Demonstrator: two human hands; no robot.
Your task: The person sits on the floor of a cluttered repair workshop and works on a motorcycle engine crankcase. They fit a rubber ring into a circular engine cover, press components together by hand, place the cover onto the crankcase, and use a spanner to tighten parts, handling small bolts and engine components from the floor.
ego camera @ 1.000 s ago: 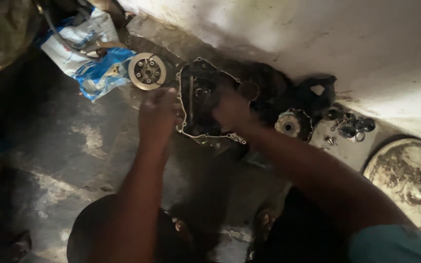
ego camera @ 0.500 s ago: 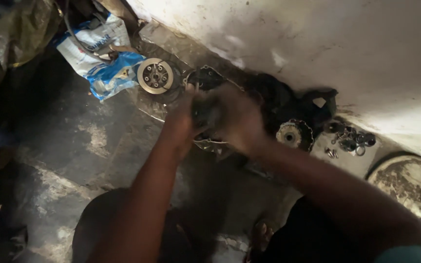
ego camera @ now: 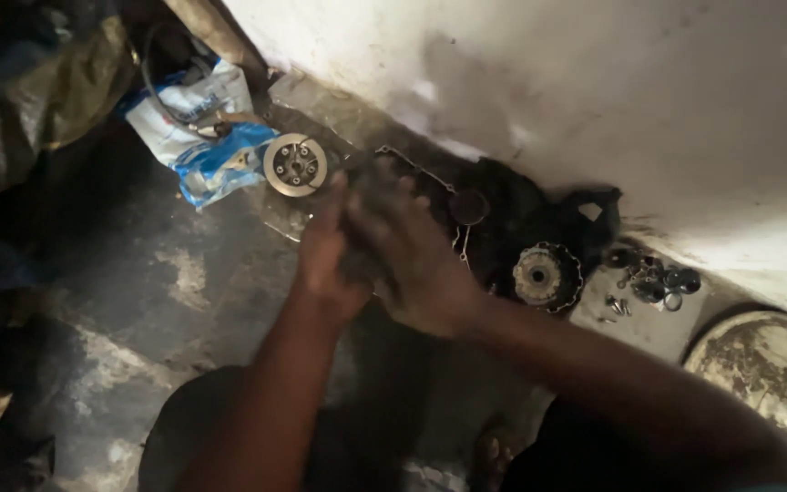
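Dark blurred engine cover mostly hidden behind both hands, pressed together; grip unclear

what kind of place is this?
Likely an informal engine repair spot on a bare floor: a toothed clutch part and a round metal disc lie on stained concrete, loose bolts and rings by a grimy wall.

Motion blurs both the left hand and right hand; beside the round clutch plate, whatever dark part they clasp stays hidden
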